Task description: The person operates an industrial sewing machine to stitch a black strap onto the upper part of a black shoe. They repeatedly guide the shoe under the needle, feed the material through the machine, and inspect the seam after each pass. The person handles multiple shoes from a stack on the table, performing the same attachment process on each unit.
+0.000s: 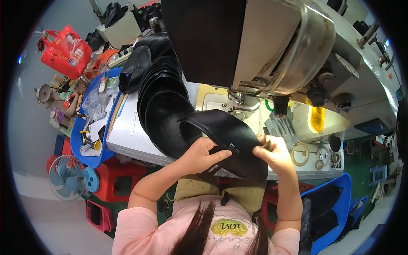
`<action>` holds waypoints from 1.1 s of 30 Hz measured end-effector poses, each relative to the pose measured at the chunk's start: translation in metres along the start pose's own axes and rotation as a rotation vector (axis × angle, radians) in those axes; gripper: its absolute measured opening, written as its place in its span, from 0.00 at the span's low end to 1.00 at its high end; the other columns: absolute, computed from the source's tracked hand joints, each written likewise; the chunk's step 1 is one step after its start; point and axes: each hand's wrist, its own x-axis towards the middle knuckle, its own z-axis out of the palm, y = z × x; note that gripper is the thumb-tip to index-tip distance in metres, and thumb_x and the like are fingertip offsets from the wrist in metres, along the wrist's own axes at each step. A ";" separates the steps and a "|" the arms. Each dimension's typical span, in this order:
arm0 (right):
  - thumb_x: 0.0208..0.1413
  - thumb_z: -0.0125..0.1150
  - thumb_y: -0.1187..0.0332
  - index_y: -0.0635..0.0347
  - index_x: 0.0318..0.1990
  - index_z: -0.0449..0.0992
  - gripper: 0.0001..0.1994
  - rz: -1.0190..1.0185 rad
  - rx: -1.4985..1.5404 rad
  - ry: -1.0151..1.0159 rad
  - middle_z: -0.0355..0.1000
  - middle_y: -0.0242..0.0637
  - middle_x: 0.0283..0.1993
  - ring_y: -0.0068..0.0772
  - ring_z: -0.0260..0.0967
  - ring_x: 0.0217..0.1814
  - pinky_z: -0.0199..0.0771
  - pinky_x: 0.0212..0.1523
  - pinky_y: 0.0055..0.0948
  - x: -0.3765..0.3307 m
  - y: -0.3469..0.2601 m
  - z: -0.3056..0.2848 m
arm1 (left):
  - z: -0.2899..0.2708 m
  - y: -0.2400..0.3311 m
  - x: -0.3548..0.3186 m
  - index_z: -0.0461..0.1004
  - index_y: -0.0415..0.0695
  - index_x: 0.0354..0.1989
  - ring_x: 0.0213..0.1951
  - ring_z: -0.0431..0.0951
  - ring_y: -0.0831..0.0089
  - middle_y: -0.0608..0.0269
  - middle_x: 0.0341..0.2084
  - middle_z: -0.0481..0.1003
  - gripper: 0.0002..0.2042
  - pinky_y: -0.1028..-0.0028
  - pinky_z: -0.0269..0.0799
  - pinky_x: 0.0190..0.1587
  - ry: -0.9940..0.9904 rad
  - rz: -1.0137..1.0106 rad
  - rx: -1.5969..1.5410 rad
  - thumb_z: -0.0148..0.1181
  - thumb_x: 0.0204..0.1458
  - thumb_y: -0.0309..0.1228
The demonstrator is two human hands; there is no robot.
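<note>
We are holding a black shoe upper piece (231, 140) in front of us, over the near edge of the white worktable (127, 131) and just below the needle area of the grey sewing machine (272, 46). The piece is curving like a shell, with a narrow strap and a small metal buckle (233, 148) running across its face.

Our left hand (199, 155) is pressing on the left part of the piece, fingers half curled and closed on the leather, the fingertips lying just beside the buckle. Our right hand (276, 153) is gripping the right edge of the piece, fingers bunched tight in a pinch around the rim; what the thumb is doing underneath, we cannot tell.

Just to the left of the piece, a stack of black leather pieces (163, 93) is fanning out across the table, touching or nearly touching the one we are holding. Farther left, a blue tray (85, 144) is carrying small tools and plastic bags, and a red bag (66, 51) is sitting beyond it. Below the table, red stools (117, 180) and a small blue fan (66, 176) are standing on the floor. At lower right, a blue bin (340, 191) is holding more dark pieces.
</note>
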 end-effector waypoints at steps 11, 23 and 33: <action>0.34 0.68 0.73 0.66 0.45 0.64 0.27 0.173 0.103 0.035 0.68 0.38 0.40 0.27 0.66 0.39 0.69 0.39 0.26 0.026 0.004 0.030 | -0.010 -0.004 0.007 0.68 0.37 0.39 0.35 0.69 0.79 0.62 0.32 0.72 0.12 0.78 0.64 0.39 -0.026 -0.038 0.041 0.54 0.46 0.29; 0.35 0.66 0.74 0.64 0.42 0.68 0.22 0.085 0.154 0.097 0.69 0.35 0.37 0.24 0.66 0.37 0.69 0.38 0.24 0.034 -0.003 0.046 | -0.015 -0.003 0.002 0.73 0.36 0.32 0.28 0.73 0.73 0.58 0.25 0.73 0.09 0.77 0.66 0.32 0.243 0.088 0.129 0.58 0.41 0.26; 0.45 0.57 0.70 0.66 0.33 0.72 0.09 -0.029 -0.093 0.275 0.70 0.32 0.28 0.18 0.65 0.30 0.65 0.34 0.20 0.048 0.026 0.010 | -0.025 -0.018 0.043 0.72 0.34 0.35 0.31 0.70 0.82 0.63 0.29 0.74 0.11 0.80 0.66 0.36 0.134 -0.143 -0.374 0.58 0.43 0.25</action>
